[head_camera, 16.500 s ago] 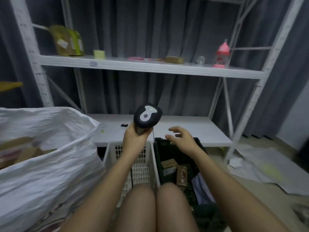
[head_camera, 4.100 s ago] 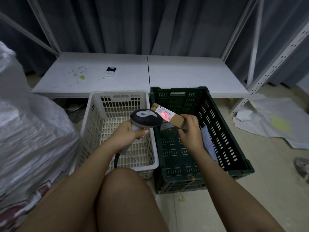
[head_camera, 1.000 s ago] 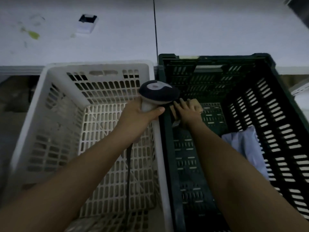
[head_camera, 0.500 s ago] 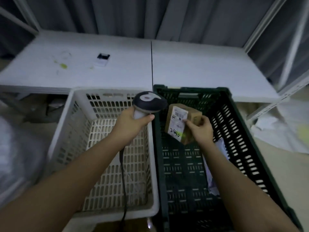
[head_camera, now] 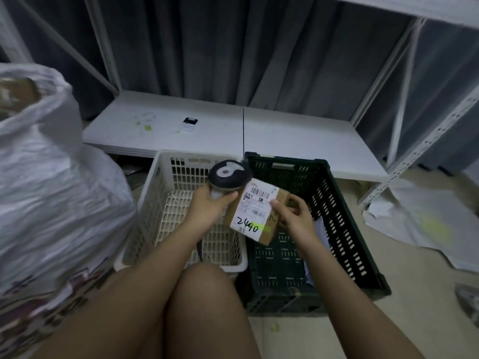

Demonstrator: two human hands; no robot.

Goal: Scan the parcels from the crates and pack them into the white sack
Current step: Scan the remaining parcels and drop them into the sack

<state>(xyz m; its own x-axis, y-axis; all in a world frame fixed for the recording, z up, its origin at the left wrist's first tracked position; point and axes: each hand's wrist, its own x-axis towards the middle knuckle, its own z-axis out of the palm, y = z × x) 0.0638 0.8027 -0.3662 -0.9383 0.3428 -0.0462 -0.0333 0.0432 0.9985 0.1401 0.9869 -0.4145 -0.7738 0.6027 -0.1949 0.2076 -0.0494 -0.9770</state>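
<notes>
Right hand pinches parcel above green crate, label up, long axis tilted toward scanner. Left hand wraps scanner handle, head just beside label's top edge (barcode end). White sack left of white crate; likely next: scan.

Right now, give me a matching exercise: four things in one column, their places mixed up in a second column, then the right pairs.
Things:
1. scanner
2. cardboard parcel
3. white sack
4. green crate

Places:
A. on the floor, right of the white crate
B. in the left hand
C. far left of the view
D. in the right hand

Pairs: 1-B, 2-D, 3-C, 4-A
</notes>
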